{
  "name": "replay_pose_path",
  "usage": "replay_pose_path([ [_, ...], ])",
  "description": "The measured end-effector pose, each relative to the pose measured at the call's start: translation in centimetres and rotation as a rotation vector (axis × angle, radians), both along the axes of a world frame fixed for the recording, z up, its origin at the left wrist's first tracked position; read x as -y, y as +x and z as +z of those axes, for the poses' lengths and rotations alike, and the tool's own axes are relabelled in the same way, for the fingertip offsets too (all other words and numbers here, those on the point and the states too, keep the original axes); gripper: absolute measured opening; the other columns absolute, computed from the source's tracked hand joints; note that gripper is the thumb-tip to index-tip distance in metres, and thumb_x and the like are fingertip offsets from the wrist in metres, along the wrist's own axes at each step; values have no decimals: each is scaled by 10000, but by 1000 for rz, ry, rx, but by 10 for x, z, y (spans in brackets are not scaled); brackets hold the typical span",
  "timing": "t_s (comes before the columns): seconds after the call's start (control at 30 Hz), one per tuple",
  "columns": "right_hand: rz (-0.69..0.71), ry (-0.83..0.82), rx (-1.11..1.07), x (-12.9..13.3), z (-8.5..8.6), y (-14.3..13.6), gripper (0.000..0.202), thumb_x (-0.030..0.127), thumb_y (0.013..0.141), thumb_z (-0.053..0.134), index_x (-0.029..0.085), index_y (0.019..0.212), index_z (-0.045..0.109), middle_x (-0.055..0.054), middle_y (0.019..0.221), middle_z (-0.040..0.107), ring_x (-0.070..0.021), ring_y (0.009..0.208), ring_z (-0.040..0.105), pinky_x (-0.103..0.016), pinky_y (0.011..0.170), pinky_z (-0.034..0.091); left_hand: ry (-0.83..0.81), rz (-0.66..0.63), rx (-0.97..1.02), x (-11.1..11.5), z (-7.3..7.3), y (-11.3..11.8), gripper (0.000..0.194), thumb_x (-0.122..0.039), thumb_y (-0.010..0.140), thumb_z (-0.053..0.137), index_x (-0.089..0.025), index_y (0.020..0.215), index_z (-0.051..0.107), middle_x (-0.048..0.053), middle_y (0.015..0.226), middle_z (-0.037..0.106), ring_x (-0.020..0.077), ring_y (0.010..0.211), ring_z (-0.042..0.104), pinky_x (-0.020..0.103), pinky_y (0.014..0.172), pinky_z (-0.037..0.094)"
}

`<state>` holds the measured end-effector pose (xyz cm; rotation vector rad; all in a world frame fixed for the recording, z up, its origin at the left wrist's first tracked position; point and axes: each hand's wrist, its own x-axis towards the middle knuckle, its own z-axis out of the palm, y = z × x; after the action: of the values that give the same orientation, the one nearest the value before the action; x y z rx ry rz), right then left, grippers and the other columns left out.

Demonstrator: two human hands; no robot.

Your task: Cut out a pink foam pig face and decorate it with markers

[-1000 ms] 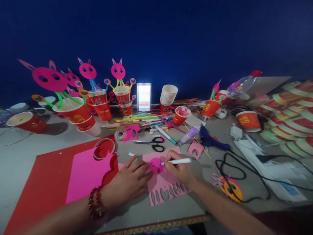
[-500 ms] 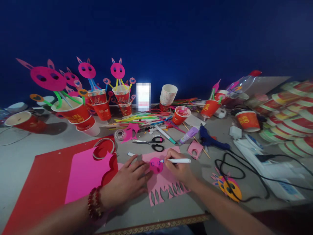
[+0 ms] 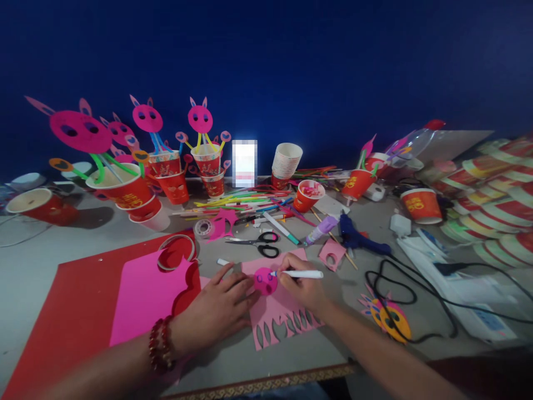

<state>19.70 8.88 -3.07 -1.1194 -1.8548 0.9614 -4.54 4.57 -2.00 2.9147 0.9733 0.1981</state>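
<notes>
A white marker pen [image 3: 306,274] is pinched in my right hand [image 3: 300,284], its tip on a bright pink paper circle [image 3: 268,288]. Two blue-outlined eye shapes show on this circle. Beneath it lies a light pink sheet [image 3: 270,316] with a row of leaf-shaped cut-outs along its near edge. My left hand [image 3: 225,303] rests flat with fingers stretched out, the fingertips at the circle's left edge. What seems to be the marker's cap [image 3: 222,261] lies just beyond the left fingers. Black-handled scissors [image 3: 260,241] lie behind the circle.
Red card [image 3: 66,300] and bright pink paper [image 3: 137,289] lie left. Decorated red cups [image 3: 125,194] with pink faces stand at the back left. A blue glue gun [image 3: 360,236] and its black cord lie right, near stacked cups [image 3: 499,205]. Loose straws [image 3: 233,204] cover the back.
The marker tip has shifted very slightly left over the right eye shape. My left hand stays in place.
</notes>
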Motion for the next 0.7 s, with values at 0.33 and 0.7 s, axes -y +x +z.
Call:
replay_pose_path([
  [0.33, -27, -32, -92, 1, -4, 1, 162, 155, 816, 512, 223, 669, 497, 36, 591, 489, -134, 534, 446, -249, 519, 337, 2, 2, -17, -1, 1, 0, 476, -513, 930, 546, -230, 1312, 528, 66, 1311, 576, 244, 1247, 461, 490, 1173, 174],
  [0.7, 16, -2, -17, 0, -1, 0, 140, 193, 810, 542, 223, 686, 484, 59, 583, 462, -121, 513, 415, -233, 509, 313, 16, 8, -9, -1, 0, 1, 477, -526, 937, 525, -230, 1311, 529, 66, 1304, 584, 241, 1235, 472, 488, 1165, 181],
])
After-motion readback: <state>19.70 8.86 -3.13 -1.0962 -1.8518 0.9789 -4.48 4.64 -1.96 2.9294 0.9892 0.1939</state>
